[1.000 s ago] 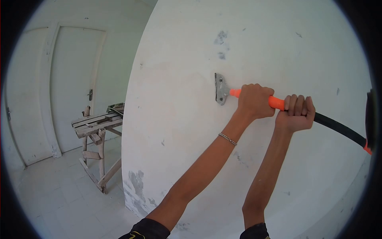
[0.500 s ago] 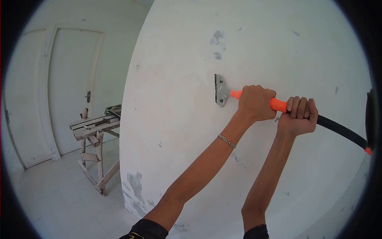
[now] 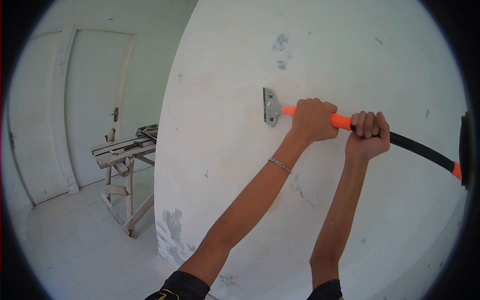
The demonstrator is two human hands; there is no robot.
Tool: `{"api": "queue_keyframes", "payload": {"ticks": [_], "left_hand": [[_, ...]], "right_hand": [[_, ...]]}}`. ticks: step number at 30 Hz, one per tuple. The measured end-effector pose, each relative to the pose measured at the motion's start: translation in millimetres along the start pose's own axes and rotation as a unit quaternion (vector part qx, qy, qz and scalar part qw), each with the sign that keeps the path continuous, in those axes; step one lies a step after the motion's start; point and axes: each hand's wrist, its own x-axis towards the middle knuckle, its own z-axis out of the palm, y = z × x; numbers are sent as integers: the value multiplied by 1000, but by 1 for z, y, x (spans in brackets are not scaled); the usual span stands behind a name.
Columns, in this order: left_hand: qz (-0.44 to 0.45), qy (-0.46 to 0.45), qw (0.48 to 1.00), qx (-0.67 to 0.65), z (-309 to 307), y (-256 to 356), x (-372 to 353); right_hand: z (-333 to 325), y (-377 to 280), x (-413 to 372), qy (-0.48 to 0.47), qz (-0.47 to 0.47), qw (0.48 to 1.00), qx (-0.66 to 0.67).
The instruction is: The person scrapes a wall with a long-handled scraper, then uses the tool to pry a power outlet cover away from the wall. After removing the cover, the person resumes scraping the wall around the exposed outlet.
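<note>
Both of my hands are wrapped round one long-handled scraper with an orange and black handle. My left hand grips the orange part close to the metal head, and a bracelet circles that wrist. Further back, my right hand closes on the black part of the handle. The scraper head lies against the pale wall, its dark blade edge upright and facing left. Grey patches mark the wall above the head.
A rough wooden sawhorse bench with some tools on top stands left of the wall's edge. Behind it are two pale doors with handles. Light floor tiles lie at the lower left.
Both hands and the scraper have moved slightly left and up along the wall. The camera view has shifted a little. The grip looks the same.
</note>
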Motion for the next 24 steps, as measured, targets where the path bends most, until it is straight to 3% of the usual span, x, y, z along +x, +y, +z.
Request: {"api": "queue_keyframes", "payload": {"ticks": [1,3,5,6,9,11,13,17,19,24], "left_hand": [[33,26,999,-16,1,5,2],[17,-10,1000,2,-3,-3,-2],[-21,8,1000,10,-11,-30,-11],[-47,-59,997,17,-14,-39,-12],[-1,-2,1000,2,-12,-25,-12],[-5,-39,999,9,-14,-22,-9],[-21,11,999,24,-9,-37,-17],[-42,-28,997,52,-25,-63,-38],[-38,-30,997,61,-21,-51,-38],[37,22,995,-88,-6,19,-6]], "right_hand": [[-4,-5,2,-19,-28,999,18],[-9,11,-4,-46,-35,997,46],[-3,32,-10,-42,43,998,-15],[1,35,-14,-33,62,997,-23],[-1,20,-15,-20,32,999,9],[-8,25,-12,-44,15,998,37],[-8,42,-15,0,64,996,59],[-1,51,-35,-52,147,988,-10],[-5,37,-34,-58,143,988,-13],[7,-35,-10,-72,10,997,-23]]}}
